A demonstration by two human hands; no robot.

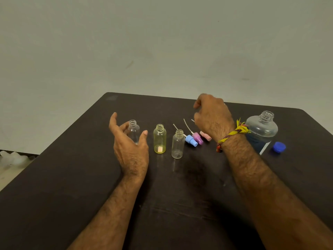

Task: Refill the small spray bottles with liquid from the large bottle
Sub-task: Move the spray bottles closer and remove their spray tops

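The large bottle (261, 129) stands uncapped on the dark tabletop (72, 177), dark liquid filling its lower part; the right wrist hides its lower left side. Its blue cap (279, 147) lies just to its right.

To the left of the large bottle, past the right hand, three spray heads lie in a row: a pink one (205, 136) partly hidden by the hand, then a purple one (197, 138), then a blue one (191, 140), their thin dip tubes pointing away. Farther left stand three open small bottles: a clear one (177, 144), a yellow-tinted one (159, 138), and another clear one (134, 131), half hidden behind the left hand.

The right hand (212, 117) hovers over the spray heads, seen from the back, fingers loosely curled downward; its fingertips are hidden, so it probably holds nothing, though that is hard to confirm. A yellow thread band (232, 133) circles its wrist.

The left hand (129, 141) is cupped around the leftmost small bottle, thumb and fingers spread apart, not clearly touching it. Both forearms reach in from the near edge.
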